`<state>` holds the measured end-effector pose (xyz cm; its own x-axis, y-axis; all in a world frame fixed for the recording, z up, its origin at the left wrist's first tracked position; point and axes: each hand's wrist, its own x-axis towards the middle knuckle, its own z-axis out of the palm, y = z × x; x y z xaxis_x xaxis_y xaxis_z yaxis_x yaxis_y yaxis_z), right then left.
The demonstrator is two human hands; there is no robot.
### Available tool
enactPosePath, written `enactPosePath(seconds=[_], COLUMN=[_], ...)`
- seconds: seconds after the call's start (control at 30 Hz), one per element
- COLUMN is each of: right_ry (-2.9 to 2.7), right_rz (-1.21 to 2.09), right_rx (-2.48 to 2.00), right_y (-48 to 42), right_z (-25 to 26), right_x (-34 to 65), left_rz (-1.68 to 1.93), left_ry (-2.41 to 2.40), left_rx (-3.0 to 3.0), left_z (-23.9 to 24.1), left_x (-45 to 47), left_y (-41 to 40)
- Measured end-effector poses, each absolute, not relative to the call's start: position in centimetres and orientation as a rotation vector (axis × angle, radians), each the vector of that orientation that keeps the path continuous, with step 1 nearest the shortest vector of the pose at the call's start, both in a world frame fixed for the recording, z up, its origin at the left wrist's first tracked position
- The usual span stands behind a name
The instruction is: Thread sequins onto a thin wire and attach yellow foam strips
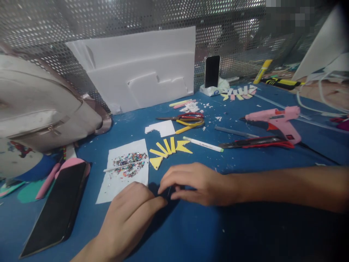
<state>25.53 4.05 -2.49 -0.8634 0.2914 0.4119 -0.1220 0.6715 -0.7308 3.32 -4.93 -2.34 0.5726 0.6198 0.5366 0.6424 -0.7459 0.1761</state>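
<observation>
My left hand (131,211) rests knuckles-up on the blue table (218,233), fingers curled and pressed together toward my right hand. My right hand (196,182) comes in from the right, its fingertips pinched on something small and dark against the table that I cannot make out. Just behind my hands lie several yellow foam pieces (169,148) fanned out, and a white paper sheet (125,171) with a heap of coloured glitter (129,163) and a thin white stick on it.
A black phone (56,209) lies at the left, beside a grey bag (40,109). Behind are scissors (188,120), a white marker (203,144), a pink glue gun (275,122), a cutter (256,142), a propped phone (212,71) and a white foam board (141,69).
</observation>
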Motion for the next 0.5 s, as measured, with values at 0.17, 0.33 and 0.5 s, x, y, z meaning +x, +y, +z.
enactPosePath(seconds=[0.17,0.33,0.5], right_ry=[-2.421,-2.399,-2.39], right_rz=[1.213,1.227,1.185], right_rx=[-0.171,-0.131,-0.148], right_y=[3.0,3.1,3.2], right_z=[-3.0,-3.4,-3.1], right_x=[25.2,25.0,25.1], left_rz=[-0.823,-0.809,-0.849], left_ry=[-0.983,-0.94,-0.995], left_rx=[-2.823,-2.808,-2.845], left_z=[-1.6,-1.4,-1.8], left_x=[4.0,4.6,3.9], left_y=[-5.5,-5.9,-6.0])
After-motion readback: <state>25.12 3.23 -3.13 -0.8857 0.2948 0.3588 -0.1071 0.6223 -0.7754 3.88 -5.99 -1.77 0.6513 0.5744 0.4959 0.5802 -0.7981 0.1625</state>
